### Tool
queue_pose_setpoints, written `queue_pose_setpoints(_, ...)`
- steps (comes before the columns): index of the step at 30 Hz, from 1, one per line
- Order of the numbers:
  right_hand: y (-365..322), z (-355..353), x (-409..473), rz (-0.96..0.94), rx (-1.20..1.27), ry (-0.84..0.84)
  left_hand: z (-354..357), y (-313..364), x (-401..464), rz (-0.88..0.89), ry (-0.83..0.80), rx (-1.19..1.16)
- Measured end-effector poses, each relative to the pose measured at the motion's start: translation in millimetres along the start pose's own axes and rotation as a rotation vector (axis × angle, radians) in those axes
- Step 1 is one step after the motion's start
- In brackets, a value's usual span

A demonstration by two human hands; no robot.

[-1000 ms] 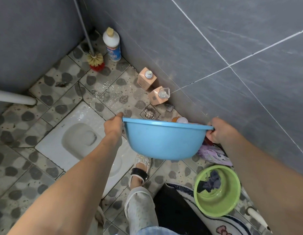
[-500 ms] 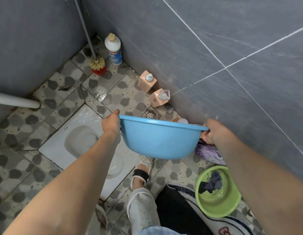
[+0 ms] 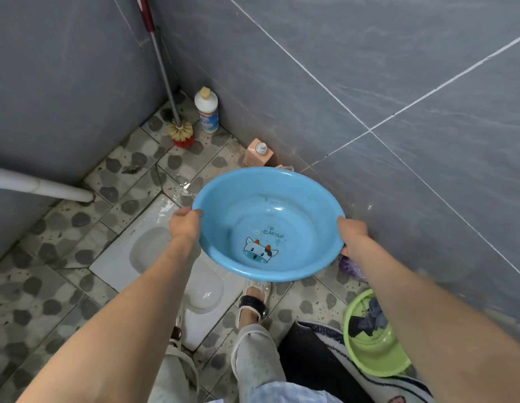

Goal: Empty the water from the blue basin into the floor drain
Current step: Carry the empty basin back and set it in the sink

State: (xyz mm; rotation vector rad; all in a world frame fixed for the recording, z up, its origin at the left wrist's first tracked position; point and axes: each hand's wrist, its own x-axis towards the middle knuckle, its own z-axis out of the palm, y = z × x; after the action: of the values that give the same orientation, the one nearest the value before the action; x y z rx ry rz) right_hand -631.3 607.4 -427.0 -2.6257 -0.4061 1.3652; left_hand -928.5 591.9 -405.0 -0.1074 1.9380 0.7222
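I hold the blue basin (image 3: 296,205) in the air in front of me, its open side tipped back toward me. A cartoon cow is printed on its bottom, and only a thin wet film shows inside. My left hand (image 3: 185,225) grips the left rim. My right hand (image 3: 351,234) grips the right rim. The floor drain is hidden behind the basin, near the foot of the grey wall.
A white squat toilet (image 3: 154,251) lies below my left arm. A toilet brush (image 3: 181,132), a white cleaner bottle (image 3: 207,109) and a pink bottle (image 3: 258,154) stand along the wall. A green basin (image 3: 375,353) with a dark cloth sits at right. My sandalled foot (image 3: 253,303) stands below the basin.
The basin has tipped back toward me, so its inside now shows instead of its outer wall. It has also risen and now covers the drain and the second pink bottle.
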Motion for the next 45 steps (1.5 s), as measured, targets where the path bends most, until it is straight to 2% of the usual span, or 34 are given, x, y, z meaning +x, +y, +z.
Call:
queue_pose_setpoints(4,11.3,-3.5,-36.8,-0.032,-0.031,-0.003,-20.7,12.1,-18.5,0.068,-0.037,0.047)
queue_pose_setpoints(8,24.0,-17.2,-77.9,-0.014,0.028,0.02,-43.8,29.3,-50.8,0.114,-0.047,0.102)
queue_pose_setpoints(12,45.7,-31.4,-126.0,0.025,0.116,0.074,-68.8,46.7,-84.9,0.186,-0.123,0.168)
queue_pose_setpoints(19,122.1,-49.1,-235.9,0.101,0.4,0.159,-103.5,55.1,-146.5,0.399,-0.354,0.441)
queue_pose_setpoints(22,156.4,-52.2,-276.0,0.143,0.536,0.189,-109.3,46.7,-166.9,0.407,-0.398,0.551)
queue_pose_setpoints(28,234.5,-97.7,-341.0,0.236,0.781,0.229,-96.8,2.7,-238.2,0.46,-0.555,0.713)
queue_pose_setpoints(37,374.3,-192.0,-401.0,0.35,0.978,0.449,-47.9,-106.3,-385.8,0.568,-0.817,0.977)
queue_pose_setpoints(45,522.6,-267.9,-418.6,0.498,1.192,0.773,-20.7,-255.9,-527.9,0.694,-1.011,1.191)
